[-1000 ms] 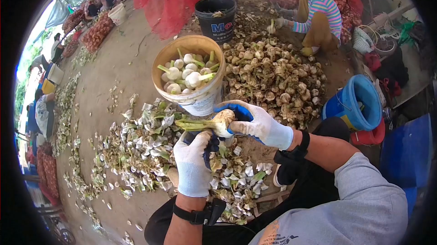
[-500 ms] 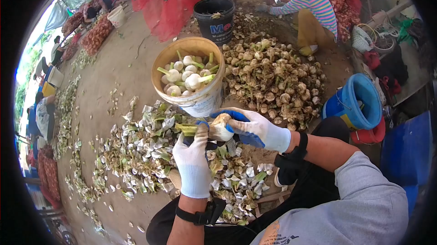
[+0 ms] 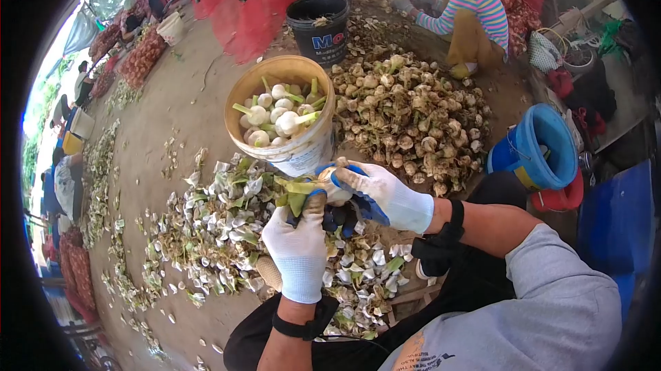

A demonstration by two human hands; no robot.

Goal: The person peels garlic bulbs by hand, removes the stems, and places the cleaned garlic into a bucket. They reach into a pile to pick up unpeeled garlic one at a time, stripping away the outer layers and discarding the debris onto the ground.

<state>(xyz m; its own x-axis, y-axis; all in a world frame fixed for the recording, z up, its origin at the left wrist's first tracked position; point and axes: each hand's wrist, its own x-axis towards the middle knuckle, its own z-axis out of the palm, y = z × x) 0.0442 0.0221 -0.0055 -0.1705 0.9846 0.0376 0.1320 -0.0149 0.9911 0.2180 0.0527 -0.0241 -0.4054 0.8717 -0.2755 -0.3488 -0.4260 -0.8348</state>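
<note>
Between my two gloved hands is a garlic bulb [image 3: 335, 194], its green stalk pointing left with a leaf layer hanging loose. My left hand [image 3: 299, 233], in a white glove with blue fingers, closes on the stalk end. Around the bulb's right side wraps my right hand [image 3: 379, 194], thumb and fingers partly covering it. Just beyond my hands stands a cream bucket [image 3: 237, 140] holding several peeled white garlic bulbs [image 3: 279, 112] with short green stems. Right of the bucket lies a pile of unpeeled garlic bulbs [image 3: 413, 116]. Peeled skins [image 3: 220, 226] cover the ground below my hands.
A black bucket [image 3: 320, 40] stands behind the cream one. A blue bucket [image 3: 506, 157] sits at my right. Across the pile a person in a striped top [image 3: 468, 6] crouches by net sacks. Other people and red sacks [image 3: 144, 57] are at far left.
The outer leaf on the stalk has been pulled away and now hangs loose by my left fingers. My right thumb has moved up over the bulb. The crouching person's arm has shifted.
</note>
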